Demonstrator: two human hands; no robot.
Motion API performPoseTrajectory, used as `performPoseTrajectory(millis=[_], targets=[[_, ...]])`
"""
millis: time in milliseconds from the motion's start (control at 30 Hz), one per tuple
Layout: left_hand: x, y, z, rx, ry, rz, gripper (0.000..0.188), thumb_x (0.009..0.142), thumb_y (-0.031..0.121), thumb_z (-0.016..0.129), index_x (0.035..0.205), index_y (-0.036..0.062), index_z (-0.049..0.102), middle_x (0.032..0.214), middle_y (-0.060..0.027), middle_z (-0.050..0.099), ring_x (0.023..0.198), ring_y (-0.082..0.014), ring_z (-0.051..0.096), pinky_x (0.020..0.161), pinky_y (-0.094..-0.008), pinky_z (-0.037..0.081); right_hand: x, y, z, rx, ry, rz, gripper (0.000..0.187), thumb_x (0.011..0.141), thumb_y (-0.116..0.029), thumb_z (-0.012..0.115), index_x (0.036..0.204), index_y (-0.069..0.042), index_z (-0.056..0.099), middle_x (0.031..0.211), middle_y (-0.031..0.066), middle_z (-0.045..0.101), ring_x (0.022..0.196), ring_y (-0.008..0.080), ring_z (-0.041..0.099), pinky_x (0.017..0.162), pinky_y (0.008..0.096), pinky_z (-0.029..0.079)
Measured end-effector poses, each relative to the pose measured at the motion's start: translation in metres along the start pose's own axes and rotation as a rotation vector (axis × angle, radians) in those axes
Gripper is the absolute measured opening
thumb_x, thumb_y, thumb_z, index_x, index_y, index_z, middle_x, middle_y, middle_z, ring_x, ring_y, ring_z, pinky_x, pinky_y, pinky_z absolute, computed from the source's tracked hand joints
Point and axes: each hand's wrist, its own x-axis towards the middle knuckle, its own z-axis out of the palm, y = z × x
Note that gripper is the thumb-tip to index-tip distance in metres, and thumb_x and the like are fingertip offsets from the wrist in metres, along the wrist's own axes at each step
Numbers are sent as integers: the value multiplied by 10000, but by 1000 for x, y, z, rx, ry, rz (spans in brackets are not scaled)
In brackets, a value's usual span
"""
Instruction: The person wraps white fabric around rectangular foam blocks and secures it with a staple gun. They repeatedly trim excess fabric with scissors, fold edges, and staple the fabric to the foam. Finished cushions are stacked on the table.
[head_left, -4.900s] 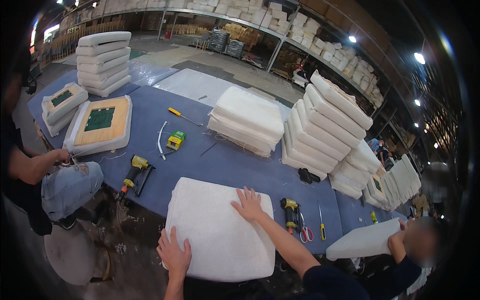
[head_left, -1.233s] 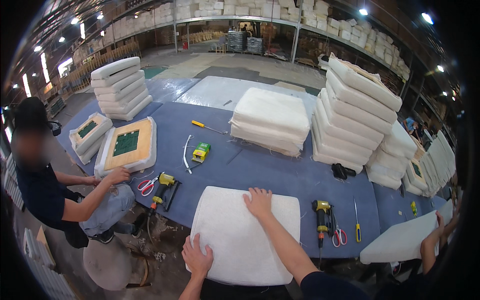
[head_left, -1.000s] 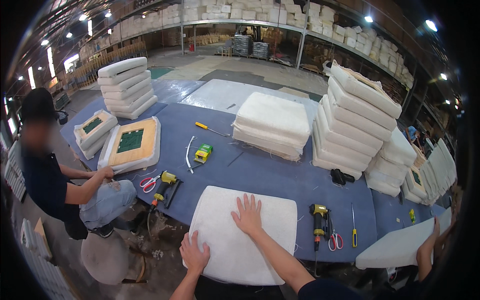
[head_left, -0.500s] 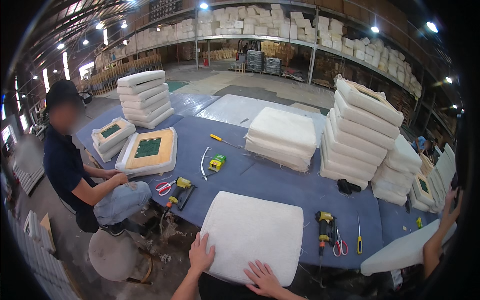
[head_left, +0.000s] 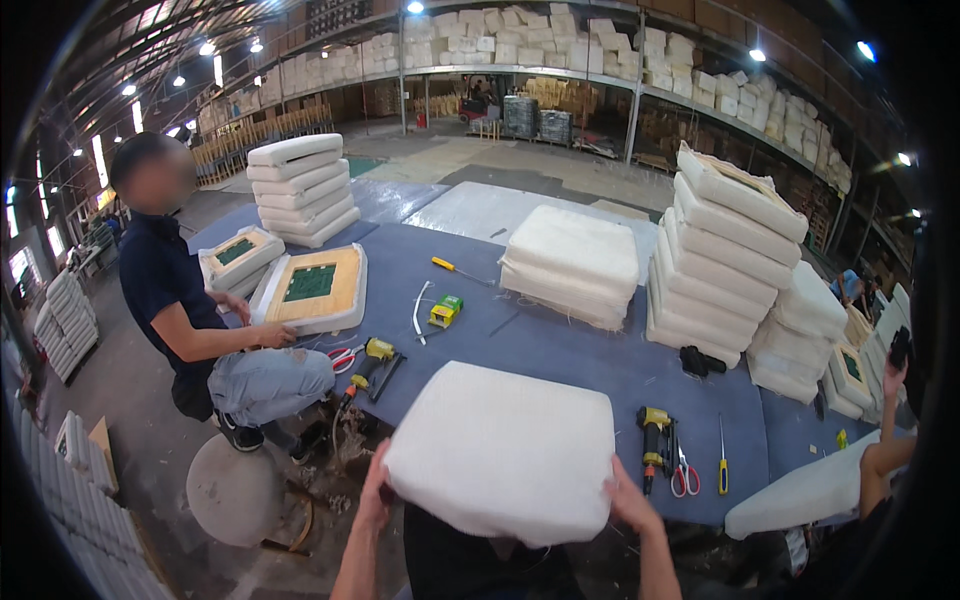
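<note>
A white fabric-covered seat cushion (head_left: 505,445) is held up at the table's near edge, tilted toward me. My left hand (head_left: 377,488) grips its left side; the fingertips are partly hidden under it. At the right side my right hand (head_left: 630,497) holds it, fingers pressed to the edge and partly out of sight. To the right of the cushion lie a yellow-and-black staple gun (head_left: 655,447), red-handled scissors (head_left: 685,472) and a yellow-handled screwdriver (head_left: 723,470).
A blue-covered table (head_left: 540,350) bears cushion stacks (head_left: 715,265). Left of me a co-worker (head_left: 180,290) handles a cushion with a wooden base (head_left: 315,285). Another staple gun (head_left: 375,365) lies nearby. A round stool (head_left: 235,490) stands on the floor; at right, another person's arm (head_left: 885,460) shows.
The cushion has been lifted and tilted. My hands have moved from lying on its near part to gripping its left and right sides. The left co-worker's head and hands have shifted.
</note>
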Motion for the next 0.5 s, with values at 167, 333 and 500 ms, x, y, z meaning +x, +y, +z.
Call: performPoseTrajectory(millis=[167, 333, 500], targets=[[45, 130, 3, 480, -24, 355, 574, 1129, 214, 546, 1669, 57, 429, 1598, -97, 525, 1423, -191, 504, 1188, -349, 400, 33, -152, -29, 513, -52, -178, 880, 1083, -736, 485, 1686, -96, 444, 1207, -17, 692, 847, 57, 590, 626, 208, 392], [40, 200, 23, 622, -3, 245, 534, 1168, 314, 514, 1615, 24, 486, 1472, -106, 621, 1376, -197, 537, 1207, -340, 376, 67, -173, -26, 485, 74, -345, 988, 993, -801, 576, 1656, -75, 478, 1300, -22, 683, 922, 59, 590, 681, 212, 381], [59, 200, 10, 845, 65, 372, 551, 1168, 397, 497, 1604, 62, 533, 1489, -171, 653, 1395, -303, 597, 1142, -385, 463, 80, -191, 4, 519, 156, -475, 814, 1002, -433, 762, 1654, -55, 453, 1296, 2, 654, 990, 64, 584, 746, 244, 459]])
